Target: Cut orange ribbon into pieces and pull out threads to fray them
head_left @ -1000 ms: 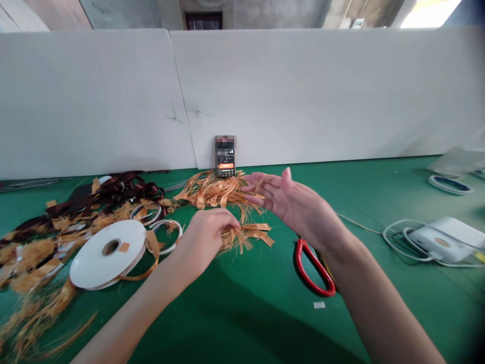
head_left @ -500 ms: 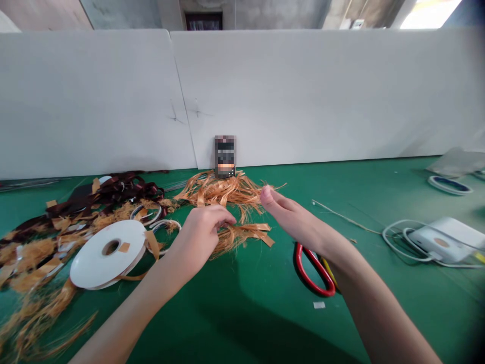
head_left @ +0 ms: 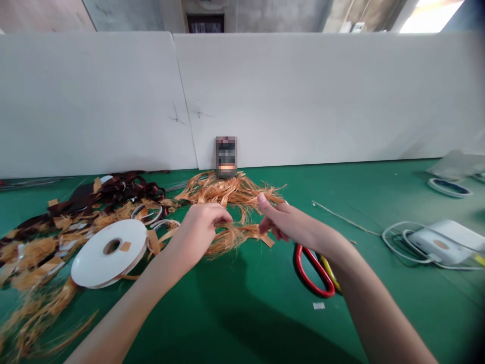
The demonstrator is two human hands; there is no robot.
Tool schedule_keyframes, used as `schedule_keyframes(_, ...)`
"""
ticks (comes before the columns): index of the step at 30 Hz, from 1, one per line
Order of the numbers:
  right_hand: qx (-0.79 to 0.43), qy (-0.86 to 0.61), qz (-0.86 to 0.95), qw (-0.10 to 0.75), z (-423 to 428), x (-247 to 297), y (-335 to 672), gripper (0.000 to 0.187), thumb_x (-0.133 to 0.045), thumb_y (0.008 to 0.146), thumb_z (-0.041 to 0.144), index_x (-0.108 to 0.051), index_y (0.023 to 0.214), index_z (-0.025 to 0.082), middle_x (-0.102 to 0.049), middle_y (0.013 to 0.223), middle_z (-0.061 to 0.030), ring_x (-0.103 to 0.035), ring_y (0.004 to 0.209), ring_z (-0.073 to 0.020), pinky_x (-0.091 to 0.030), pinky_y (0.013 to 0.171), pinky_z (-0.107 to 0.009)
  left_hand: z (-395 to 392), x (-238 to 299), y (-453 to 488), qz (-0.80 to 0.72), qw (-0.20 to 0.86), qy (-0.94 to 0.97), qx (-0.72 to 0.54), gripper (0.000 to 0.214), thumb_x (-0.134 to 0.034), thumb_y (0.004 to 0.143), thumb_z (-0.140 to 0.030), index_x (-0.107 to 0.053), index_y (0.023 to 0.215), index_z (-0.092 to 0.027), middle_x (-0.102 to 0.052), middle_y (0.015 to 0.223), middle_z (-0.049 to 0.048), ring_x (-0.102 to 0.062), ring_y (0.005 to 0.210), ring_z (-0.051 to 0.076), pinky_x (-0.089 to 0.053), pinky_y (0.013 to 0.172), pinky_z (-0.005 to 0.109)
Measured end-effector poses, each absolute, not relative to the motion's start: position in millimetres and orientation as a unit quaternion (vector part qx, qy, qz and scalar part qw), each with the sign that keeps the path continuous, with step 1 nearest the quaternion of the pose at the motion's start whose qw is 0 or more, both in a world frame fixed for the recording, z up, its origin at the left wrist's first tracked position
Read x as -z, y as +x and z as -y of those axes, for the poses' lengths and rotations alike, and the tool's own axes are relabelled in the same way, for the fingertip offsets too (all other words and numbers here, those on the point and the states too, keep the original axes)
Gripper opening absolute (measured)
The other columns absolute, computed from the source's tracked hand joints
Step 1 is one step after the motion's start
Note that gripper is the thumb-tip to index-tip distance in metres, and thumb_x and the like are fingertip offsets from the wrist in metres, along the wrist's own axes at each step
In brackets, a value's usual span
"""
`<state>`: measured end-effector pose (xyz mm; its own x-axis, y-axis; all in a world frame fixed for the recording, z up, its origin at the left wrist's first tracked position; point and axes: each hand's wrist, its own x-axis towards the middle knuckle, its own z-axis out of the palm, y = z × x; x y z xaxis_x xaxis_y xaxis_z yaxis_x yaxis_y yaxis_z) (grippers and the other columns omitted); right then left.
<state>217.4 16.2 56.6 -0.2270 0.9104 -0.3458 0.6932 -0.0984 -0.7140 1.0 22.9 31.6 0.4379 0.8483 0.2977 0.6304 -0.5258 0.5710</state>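
My left hand is closed in a pinch, and fine strands of a small bundle of frayed orange-brown ribbon run from its fingertips. Part of the bundle is hidden behind that hand. My right hand is open beside the bundle's right end, thumb raised and fingers loosely bent, with nothing seen in it. Under my right wrist lie scissors with red handles, partly covered by the arm. Beyond both hands a larger heap of frayed ribbon spreads on the green table.
A white ribbon spool lies at the left, beside dark brown ribbon and tangled brown scraps. A small dark device leans against the white partition. A white adapter with a cable rests at the right.
My right hand has turned and dipped slightly towards the ribbon's right end, its fingers now bent instead of straight. My left hand has barely moved, still pinching.
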Motion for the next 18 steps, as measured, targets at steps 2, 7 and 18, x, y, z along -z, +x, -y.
schedule_keyframes(2, -0.320, -0.655, 0.664, 0.164, -20, -48, 216, 0.080, -0.024, 0.081, 0.079, -0.071, 0.097, 0.016, -0.068, 0.089, -0.0163, -0.061, 0.091, -0.0324, -0.044, 0.086, -0.049, -24, -30, 0, -0.450, 0.214, 0.823, -0.272, 0.049, -0.036, 0.060, 0.012, -0.071, 0.077, -0.018, -0.073, 0.082, 0.0019, -0.067, 0.077, 0.015, -0.051, 0.072, 0.025)
schedule_keyframes(7, -0.363, -0.557, 0.649, 0.370, -20, -47, 207, 0.080, -0.031, 0.086, 0.071, -0.031, 0.145, 0.017, -0.038, 0.148, -0.0146, -0.032, 0.138, -0.0274, -0.027, 0.111, -0.043, -23, -22, 3, -0.460, 0.226, 0.830, -0.222, 0.047, -0.036, 0.059, 0.011, -0.070, 0.075, -0.017, -0.073, 0.081, 0.0028, -0.066, 0.075, 0.015, -0.049, 0.070, 0.026)
schedule_keyframes(18, -0.531, -0.523, 0.659, 0.100, -9, -64, 207, 0.095, -0.004, 0.082, 0.077, -0.069, 0.059, 0.011, -0.056, 0.053, -0.0087, -0.039, 0.046, -0.0119, -0.037, 0.052, -0.030, -23, -19, 7, -0.401, 0.228, 0.838, -0.291, 0.040, -0.033, 0.054, 0.010, -0.062, 0.064, -0.017, -0.066, 0.072, 0.0010, -0.060, 0.069, 0.013, -0.044, 0.066, 0.024)
